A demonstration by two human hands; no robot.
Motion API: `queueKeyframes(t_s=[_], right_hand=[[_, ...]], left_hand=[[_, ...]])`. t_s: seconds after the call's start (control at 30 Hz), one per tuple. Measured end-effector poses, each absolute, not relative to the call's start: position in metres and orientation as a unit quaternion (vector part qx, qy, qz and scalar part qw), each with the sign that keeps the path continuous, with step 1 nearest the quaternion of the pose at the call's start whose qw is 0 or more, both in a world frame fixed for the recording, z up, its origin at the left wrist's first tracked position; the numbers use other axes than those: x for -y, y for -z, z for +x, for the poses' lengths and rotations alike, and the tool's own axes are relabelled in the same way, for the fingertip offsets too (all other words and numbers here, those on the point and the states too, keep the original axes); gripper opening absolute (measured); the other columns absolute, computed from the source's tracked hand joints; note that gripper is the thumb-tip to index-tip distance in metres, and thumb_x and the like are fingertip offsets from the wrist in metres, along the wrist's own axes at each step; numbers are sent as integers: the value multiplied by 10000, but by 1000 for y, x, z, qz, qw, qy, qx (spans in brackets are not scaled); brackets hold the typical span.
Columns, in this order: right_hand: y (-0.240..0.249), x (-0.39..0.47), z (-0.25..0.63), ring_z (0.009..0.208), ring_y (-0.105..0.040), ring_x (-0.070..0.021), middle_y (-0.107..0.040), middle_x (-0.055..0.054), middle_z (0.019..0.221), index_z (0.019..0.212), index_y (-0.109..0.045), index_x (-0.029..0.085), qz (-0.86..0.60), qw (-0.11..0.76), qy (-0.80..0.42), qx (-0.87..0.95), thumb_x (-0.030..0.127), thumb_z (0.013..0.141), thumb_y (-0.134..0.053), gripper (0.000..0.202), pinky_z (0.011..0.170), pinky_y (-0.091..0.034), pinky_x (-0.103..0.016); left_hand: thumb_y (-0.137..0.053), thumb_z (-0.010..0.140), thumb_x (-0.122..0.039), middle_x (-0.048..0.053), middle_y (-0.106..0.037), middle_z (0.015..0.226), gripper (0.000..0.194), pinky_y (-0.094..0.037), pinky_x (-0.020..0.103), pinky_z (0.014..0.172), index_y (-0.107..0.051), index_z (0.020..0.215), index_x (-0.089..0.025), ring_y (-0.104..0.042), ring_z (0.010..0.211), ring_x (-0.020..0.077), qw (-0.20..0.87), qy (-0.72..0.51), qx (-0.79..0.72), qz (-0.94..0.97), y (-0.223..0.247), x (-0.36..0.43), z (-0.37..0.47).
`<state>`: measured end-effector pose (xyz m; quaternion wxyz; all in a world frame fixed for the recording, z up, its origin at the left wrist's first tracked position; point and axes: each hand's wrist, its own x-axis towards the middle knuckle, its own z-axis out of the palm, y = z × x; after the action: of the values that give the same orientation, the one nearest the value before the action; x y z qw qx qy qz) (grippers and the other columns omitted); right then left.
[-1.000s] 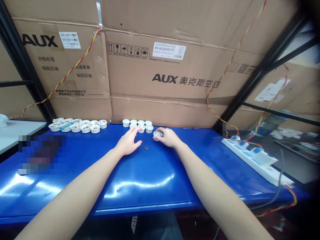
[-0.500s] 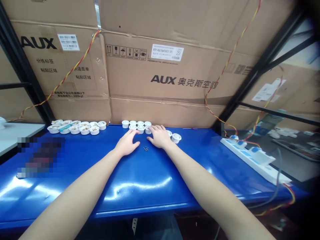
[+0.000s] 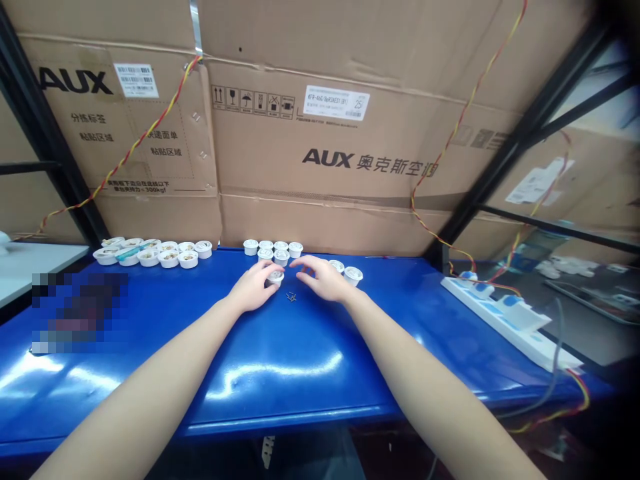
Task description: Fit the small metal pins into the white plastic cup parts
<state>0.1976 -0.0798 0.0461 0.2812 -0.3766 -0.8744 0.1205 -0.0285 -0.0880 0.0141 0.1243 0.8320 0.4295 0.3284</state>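
Note:
A small white lidded cup (image 3: 275,278) is gripped between the thumb and fingers of my left hand (image 3: 253,287). To its right, my right hand (image 3: 323,279) hovers with thumb and fingers apart and nothing in them. On the blue tabletop between the hands lies a little pile of screws (image 3: 291,297). Just behind them stand several more white lidded cups (image 3: 266,255) in two short rows. Two further white cups (image 3: 353,276) are beside my right hand, one partly hidden by it.
At the back left, several open white cups (image 3: 149,257) hold small parts, with a teal item (image 3: 129,254) across them. A white power strip (image 3: 505,320) runs along the right edge. Cardboard (image 3: 320,220) walls the back; twisted red-yellow wires (image 3: 143,140) hang over it.
One cup has left the right end of the front row and is now nearer me, in my left hand. My right hand has let go and drawn slightly back.

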Motion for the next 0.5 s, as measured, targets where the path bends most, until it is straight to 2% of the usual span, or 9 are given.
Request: queueKeyframes(t_s=[0.1,0.17,0.5], right_hand=[[-44,77,200,934,-658,-173,-722,-40,1035,1005,-722,214,-344,218,-139,903,212,895,-548,206,872,-496,-313],[-43,76,202,908,-663,-169,-726,-36,1013,990,-739,225,-331,182,-157,913,220,882,-575,196,857,-499,-305],[-44,77,202,765,-645,-145,-722,-15,880,882,-762,221,-346,166,-176,906,203,805,-658,131,722,-484,-252]], left_hand=[[-558,842,-254,59,-601,1231,354,-474,416,1003,-623,1189,-278,-586,1141,259,127,-331,-423,834,-14,88,-30],[-563,837,-249,54,-611,1227,351,-477,414,1002,-628,1181,-281,-593,1134,259,130,-332,-425,832,-14,87,-30],[-560,837,-266,48,-595,1262,363,-462,430,1011,-617,1196,-285,-602,1106,265,138,-314,-441,829,-15,88,-29]])
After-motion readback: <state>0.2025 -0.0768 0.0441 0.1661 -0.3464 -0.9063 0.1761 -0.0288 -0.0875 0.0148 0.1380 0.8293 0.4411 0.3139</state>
